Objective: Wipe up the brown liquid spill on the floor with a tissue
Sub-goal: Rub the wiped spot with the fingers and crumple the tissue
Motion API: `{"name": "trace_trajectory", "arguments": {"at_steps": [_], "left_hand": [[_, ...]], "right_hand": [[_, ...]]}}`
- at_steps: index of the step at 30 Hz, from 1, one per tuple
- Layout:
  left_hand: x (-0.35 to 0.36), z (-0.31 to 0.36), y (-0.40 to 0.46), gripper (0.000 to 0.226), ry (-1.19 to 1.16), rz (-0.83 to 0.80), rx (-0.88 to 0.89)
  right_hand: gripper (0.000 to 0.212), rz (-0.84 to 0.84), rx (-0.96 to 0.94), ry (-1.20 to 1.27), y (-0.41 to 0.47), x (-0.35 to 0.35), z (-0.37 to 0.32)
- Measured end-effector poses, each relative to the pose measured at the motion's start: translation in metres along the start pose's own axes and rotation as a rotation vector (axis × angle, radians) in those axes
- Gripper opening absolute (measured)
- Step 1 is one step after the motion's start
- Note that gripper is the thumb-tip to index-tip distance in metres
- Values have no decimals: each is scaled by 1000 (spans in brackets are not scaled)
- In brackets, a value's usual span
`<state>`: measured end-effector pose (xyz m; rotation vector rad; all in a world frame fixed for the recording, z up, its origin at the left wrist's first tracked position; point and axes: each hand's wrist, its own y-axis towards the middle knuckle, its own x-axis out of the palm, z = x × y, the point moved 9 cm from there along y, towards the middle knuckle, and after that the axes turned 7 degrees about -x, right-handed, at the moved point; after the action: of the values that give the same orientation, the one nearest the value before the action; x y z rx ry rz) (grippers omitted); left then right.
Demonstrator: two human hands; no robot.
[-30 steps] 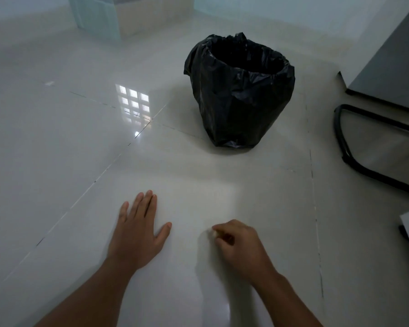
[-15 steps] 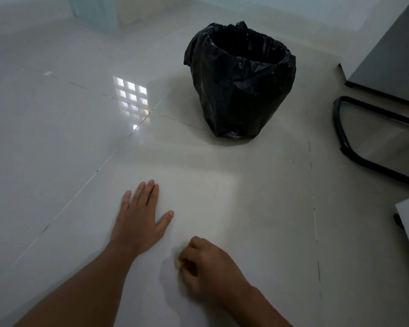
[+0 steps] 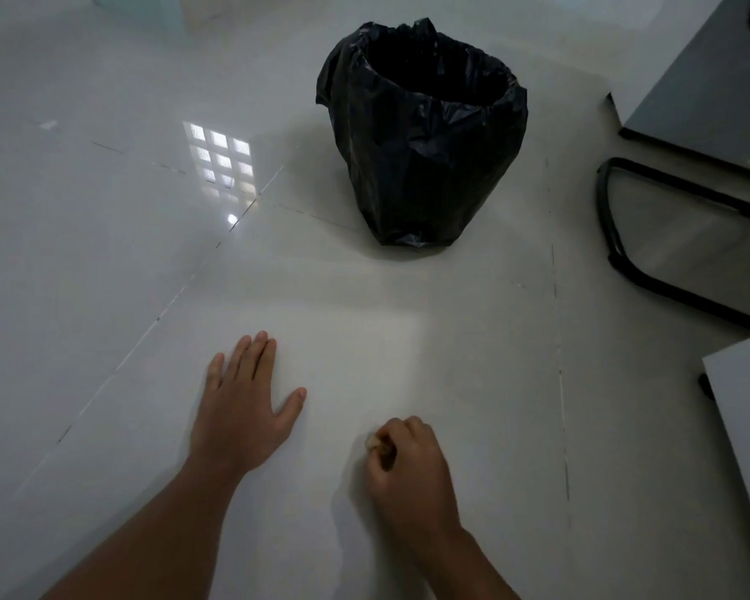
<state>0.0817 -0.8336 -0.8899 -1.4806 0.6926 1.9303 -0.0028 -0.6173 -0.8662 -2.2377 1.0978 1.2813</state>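
My left hand (image 3: 241, 407) lies flat on the pale tiled floor (image 3: 473, 361), fingers spread, holding nothing. To its right my right hand (image 3: 408, 463) is curled into a fist on the floor, gripping a small crumpled tissue (image 3: 374, 442) with a brownish tint that peeks out by the thumb. Most of the tissue is hidden inside the fist. I see no brown liquid on the tiles around the hands.
A bin lined with a black bag (image 3: 425, 136) stands open on the floor ahead, slightly right. A black chair base (image 3: 633, 253) and a grey cabinet (image 3: 711, 93) are at the right; a grey panel corner (image 3: 745, 409) juts in at the lower right.
My right hand slid toward me and left, then back right a little, keeping the tissue on the floor. The left hand stayed flat in place.
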Motion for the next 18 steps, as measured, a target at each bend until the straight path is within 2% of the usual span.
{"name": "trace_trajectory", "arguments": {"at_steps": [2,5,9,14,18], "left_hand": [[0,0,-1,83,-9,-42,-7],[-10,4,8,92,-17,-174,-7],[-63,32,35,93,-12,-254,43],[-150,81,81,69,-54,-217,81],[-220,124,127,63,-131,-120,117]], "right_hand": [[7,-50,27,29,7,1,-5],[9,-35,94,58,38,-14,-9],[6,-12,152,151,88,-52,-23],[3,13,150,159,149,-133,-58],[6,82,107,146,203,-203,-81]]}}
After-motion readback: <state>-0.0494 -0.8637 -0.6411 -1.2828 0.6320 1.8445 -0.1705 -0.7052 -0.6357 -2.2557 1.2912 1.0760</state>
